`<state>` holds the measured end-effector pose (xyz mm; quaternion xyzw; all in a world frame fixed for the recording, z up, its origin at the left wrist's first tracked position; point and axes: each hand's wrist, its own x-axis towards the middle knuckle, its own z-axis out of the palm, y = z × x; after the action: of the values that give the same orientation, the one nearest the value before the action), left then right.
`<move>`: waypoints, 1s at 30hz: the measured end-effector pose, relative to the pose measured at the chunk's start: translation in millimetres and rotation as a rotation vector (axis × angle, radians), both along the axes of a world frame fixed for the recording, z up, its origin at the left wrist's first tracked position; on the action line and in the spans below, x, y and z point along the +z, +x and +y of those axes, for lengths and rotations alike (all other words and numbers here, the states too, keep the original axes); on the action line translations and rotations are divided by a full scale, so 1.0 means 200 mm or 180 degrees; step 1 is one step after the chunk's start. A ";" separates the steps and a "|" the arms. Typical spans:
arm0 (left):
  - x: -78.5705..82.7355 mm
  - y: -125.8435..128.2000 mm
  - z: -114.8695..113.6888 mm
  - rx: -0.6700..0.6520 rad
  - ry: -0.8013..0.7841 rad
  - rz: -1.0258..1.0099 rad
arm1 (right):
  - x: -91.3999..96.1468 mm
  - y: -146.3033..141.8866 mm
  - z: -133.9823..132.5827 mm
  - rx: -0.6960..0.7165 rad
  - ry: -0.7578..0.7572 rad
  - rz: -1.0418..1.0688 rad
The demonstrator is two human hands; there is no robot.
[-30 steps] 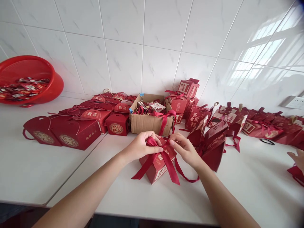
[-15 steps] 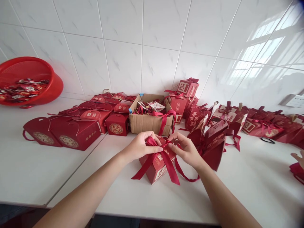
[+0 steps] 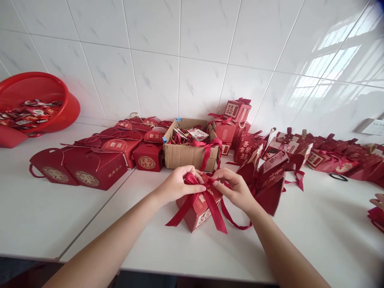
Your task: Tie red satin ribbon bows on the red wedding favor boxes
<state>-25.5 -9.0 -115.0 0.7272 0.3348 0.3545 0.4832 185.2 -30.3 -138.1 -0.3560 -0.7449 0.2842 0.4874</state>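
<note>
A small red gift box (image 3: 192, 218) with gold lettering stands on the white table in front of me. Across its top lies a red ribbon (image 3: 212, 208) tied in a bow, its two cut tails hanging down the near sides. My left hand (image 3: 183, 184) pinches the bow's left loop between thumb and fingers. On the other side my right hand (image 3: 230, 185) is closed on the ribbon near the knot. Beside the box, to its right, a further length of ribbon curves over the table. My fingers partly cover the knot.
A cardboard box (image 3: 192, 156) of cards and ribbons stands behind. Red boxes (image 3: 102, 172) fill the left; open red boxes (image 3: 271, 188) stand close right. A red basin (image 3: 70, 106) of wrapped sweets is far left, a black ring (image 3: 339, 177) right. Another person's hand shows at the right edge.
My hands and the bow have barely moved. A red shape has come into view below the basin at the left edge. The other person's hand has shifted slightly right.
</note>
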 end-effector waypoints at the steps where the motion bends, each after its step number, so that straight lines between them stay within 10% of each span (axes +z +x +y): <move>1: 0.00 0.00 0.00 0.0002 0.0007 -0.0009 | 0.00 0.00 0.00 0.0021 -0.0084 0.0076; 17: 0.00 0.00 -0.01 0.0093 -0.0081 0.0065 | 0.00 -0.05 -0.03 0.1218 -0.2347 0.1984; 30: 0.01 0.02 -0.02 0.0045 -0.0242 -0.0039 | -0.02 -0.10 -0.08 0.0576 -0.1226 0.1191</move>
<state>-22.1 -13.3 -112.8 0.7037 0.3502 0.3493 0.5100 165.7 -45.7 -141.8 -0.3155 -0.6030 0.5237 0.5124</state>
